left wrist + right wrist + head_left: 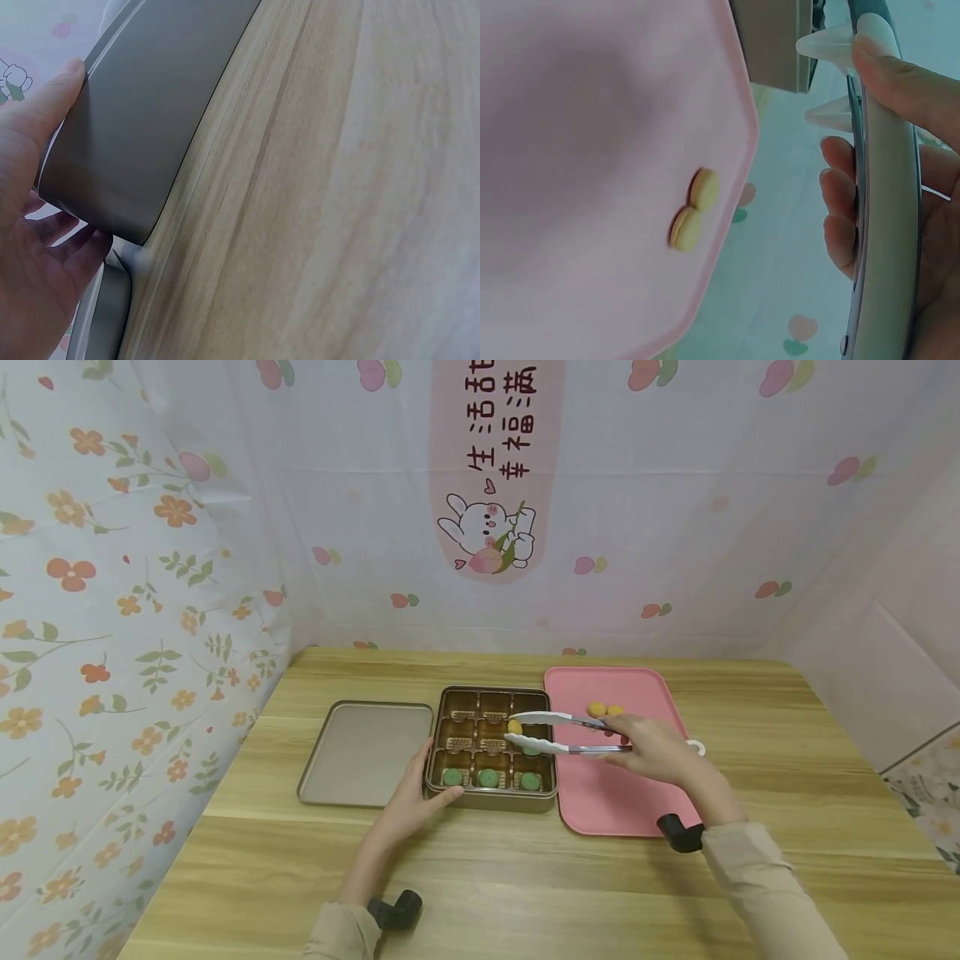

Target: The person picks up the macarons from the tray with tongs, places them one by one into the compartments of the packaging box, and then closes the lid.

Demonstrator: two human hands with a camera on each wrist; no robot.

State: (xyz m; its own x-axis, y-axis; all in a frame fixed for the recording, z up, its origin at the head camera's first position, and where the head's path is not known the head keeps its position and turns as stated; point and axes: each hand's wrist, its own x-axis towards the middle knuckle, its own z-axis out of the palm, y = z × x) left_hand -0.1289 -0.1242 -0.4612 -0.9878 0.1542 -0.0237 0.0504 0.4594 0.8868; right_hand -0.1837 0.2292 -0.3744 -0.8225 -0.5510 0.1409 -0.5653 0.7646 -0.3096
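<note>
My right hand (651,748) grips a pair of tongs (600,748) with white scalloped ends. Between the tong tips sits a yellow macaron (514,727), over the middle row of a divided metal tin (491,802). Green macarons (488,778) fill the tin's front row, and another green one (531,748) lies in the middle row at the right, partly behind the tongs. My left hand (411,802) holds the tin's front left corner, thumb on the front rim and fingers along the side; the left wrist view shows those fingers (79,251) curled at the corner.
A flat metal lid (367,752) lies left of the tin. To the right, a pink tray (615,806) carries two yellow macarons (694,208) and some dark red pieces (625,740) partly hidden by the tongs and hand. A printed cloth (645,527) hangs behind the wooden table (525,893).
</note>
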